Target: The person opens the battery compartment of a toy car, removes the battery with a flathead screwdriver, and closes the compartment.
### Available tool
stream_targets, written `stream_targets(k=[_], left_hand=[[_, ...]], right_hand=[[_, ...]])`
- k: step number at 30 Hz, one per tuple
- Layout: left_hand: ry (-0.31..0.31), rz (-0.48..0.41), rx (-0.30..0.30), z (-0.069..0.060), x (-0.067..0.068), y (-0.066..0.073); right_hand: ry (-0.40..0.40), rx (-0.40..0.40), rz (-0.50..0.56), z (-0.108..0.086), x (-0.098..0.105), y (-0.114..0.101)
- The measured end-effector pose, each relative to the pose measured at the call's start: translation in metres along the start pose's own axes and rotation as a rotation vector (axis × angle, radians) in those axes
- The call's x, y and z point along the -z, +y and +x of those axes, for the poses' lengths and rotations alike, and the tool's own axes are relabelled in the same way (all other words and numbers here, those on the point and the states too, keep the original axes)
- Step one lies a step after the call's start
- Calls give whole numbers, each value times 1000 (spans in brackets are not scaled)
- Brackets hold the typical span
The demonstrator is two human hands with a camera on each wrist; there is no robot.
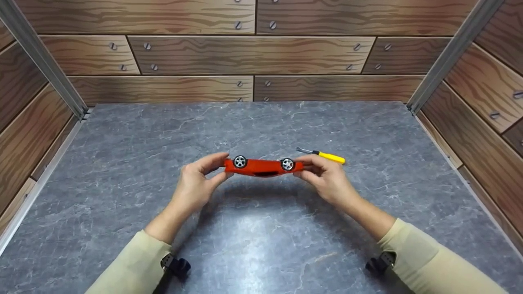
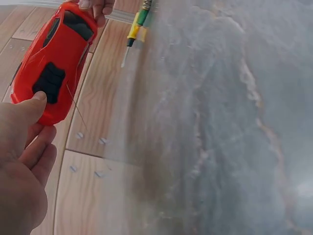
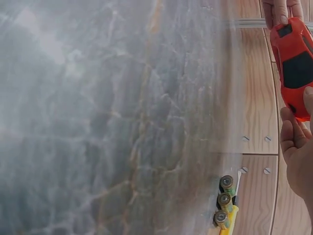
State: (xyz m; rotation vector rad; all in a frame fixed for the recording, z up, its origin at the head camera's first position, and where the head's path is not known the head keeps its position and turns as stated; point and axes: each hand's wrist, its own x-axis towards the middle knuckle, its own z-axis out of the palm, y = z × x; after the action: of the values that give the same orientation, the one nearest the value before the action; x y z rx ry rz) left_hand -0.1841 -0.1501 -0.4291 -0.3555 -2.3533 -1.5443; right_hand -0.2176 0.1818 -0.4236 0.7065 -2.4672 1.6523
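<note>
A red toy car [image 1: 261,166] is held above the table, wheels up, its side facing the head camera. My left hand [image 1: 195,179] pinches its left end between thumb and fingers. At the opposite end, my right hand [image 1: 327,179] grips the car the same way. The left wrist view shows the red body [image 2: 56,58] with dark windows and a black panel under the left thumb. A thin wire-like line [image 2: 77,105] sticks out from its side. The car's underside is hidden from all views.
A screwdriver [image 1: 331,157] with a yellow handle lies on the grey marbled table [image 1: 163,130] just behind my right hand. Three small cylinders [image 3: 224,201], apparently batteries, lie beside it in the right wrist view. Wood-patterned walls [image 1: 253,55] enclose the back and sides.
</note>
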Motion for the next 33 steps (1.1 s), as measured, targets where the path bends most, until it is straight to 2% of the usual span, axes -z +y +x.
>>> stream_targets(k=[4,9,14,20,23,28,33], left_hand=[[-3,-1,-20,2,3,5],[-7,-4,-51,5,7,12],[-12,-34,-67,10,9,19],[-15,-109,-24,13,10,24],[7,-128,-15,14,9,25],[41,-117,-2,17,4,22],[39,-99,61,18,1,17]], right_hand=[[25,14,25,1,2,-4],[59,51,7,4,5,-9],[55,22,12,5,7,-13],[43,-10,102,8,8,-15],[49,-32,136,10,7,-16],[69,-56,132,11,8,-15],[71,-60,145,11,7,-12]])
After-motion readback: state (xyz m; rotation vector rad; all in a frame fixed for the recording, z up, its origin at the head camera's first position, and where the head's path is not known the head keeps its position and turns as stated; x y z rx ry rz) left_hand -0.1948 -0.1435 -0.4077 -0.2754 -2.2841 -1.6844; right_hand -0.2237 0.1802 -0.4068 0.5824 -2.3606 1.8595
